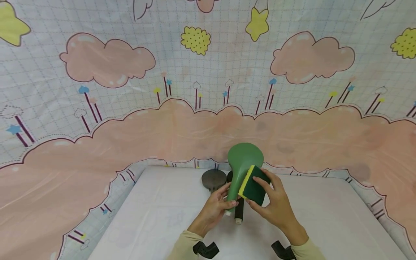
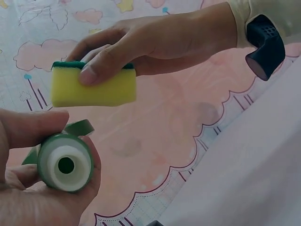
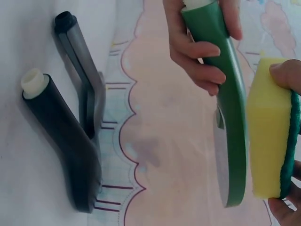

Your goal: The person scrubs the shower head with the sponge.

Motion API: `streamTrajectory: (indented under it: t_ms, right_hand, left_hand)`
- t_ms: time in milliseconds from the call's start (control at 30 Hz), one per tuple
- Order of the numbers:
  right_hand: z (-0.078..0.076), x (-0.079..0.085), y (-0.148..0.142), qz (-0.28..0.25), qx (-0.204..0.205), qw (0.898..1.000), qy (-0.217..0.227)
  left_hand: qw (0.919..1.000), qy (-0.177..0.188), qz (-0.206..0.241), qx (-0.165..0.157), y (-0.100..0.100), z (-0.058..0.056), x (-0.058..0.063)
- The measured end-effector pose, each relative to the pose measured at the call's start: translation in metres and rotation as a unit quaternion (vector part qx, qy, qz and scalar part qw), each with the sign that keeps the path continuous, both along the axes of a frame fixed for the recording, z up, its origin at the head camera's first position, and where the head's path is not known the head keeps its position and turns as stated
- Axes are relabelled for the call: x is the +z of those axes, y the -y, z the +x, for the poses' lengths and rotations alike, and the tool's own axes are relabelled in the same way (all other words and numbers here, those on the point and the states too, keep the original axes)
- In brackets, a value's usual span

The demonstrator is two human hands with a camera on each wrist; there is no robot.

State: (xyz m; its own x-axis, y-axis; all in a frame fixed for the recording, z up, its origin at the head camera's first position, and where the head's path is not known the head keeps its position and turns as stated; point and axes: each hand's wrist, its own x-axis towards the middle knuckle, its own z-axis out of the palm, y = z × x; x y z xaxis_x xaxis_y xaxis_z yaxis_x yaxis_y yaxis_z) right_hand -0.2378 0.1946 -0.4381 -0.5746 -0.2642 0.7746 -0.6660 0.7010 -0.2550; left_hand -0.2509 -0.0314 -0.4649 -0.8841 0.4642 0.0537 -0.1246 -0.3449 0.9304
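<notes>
In the head view my left hand (image 1: 211, 209) grips the handle of a green shower head (image 1: 243, 157), its round head tilted up and away. The left wrist view looks into the white hollow connector (image 2: 82, 172) at the handle's end, fingers and thumb around it. My right hand (image 1: 279, 207) pinches a scouring sponge (image 1: 258, 187) by its edges, dark green side toward me. The yellow side (image 3: 268, 127) faces the shower head. In the right wrist view, a narrow gap separates the sponge from the green back of the head.
Behind my hands, a grey shower head (image 1: 213, 179) and a black shower head (image 1: 239, 213) lie on the white table (image 1: 156, 216), near its far edge. A patterned cloth (image 1: 195, 133) with clouds and stars rises behind the table and borders its sides.
</notes>
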Motion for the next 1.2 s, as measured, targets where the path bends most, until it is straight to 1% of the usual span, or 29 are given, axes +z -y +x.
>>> streamTrajectory:
  t_ms: [200,533,633,967,1200]
  right_hand:
    - [0.001,0.002,0.008,0.015,0.012,1.0,0.005]
    - [0.003,-0.002,0.013,0.026,0.021,0.999,0.003]
    - [0.003,-0.002,0.012,0.027,0.017,1.0,0.003]
    - [0.0,-0.001,0.006,0.018,0.005,1.0,-0.016]
    - [-0.003,-0.003,-0.002,0.008,-0.009,1.0,-0.018]
  left_hand:
    - [0.9999,-0.007,-0.011,0.005,0.002,0.003,0.0]
    - [0.9997,-0.019,-0.016,-0.009,0.002,0.008,0.003]
    - [0.9996,-0.023,-0.015,-0.011,0.002,0.009,0.003]
    - [0.9991,-0.032,-0.023,-0.016,0.008,0.012,0.002]
    - [0.9984,-0.039,-0.03,-0.03,0.014,0.014,0.0]
